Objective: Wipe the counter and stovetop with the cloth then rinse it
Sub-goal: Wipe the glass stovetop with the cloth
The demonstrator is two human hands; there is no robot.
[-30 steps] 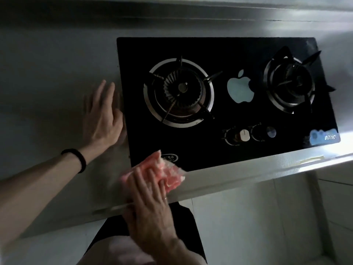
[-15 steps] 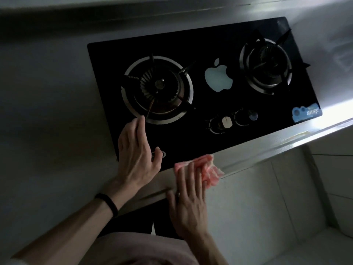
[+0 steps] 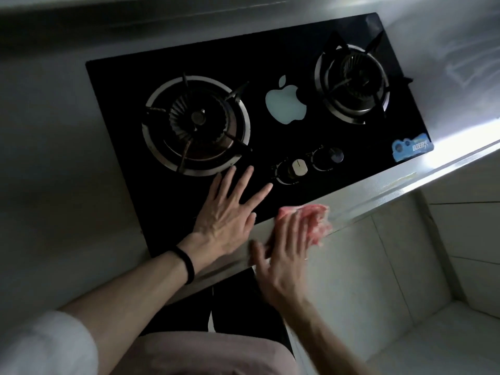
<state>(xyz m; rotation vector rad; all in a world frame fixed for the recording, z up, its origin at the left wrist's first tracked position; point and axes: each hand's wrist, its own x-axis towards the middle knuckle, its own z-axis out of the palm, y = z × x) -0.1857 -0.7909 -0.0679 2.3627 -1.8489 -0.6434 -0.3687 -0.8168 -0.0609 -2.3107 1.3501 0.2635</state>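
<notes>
Between burners, pale apple logo [image 3: 286,103], blue sticker [image 3: 411,146] unreadable

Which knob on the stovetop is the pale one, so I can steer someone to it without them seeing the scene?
Start at the black glass stovetop with its two burners. Along its front edge, between the burners, sit two round knobs side by side. The one you want is the left knob, just beyond the left hand: it has a cream cap with a dark line, while the right knob is dark.
</notes>
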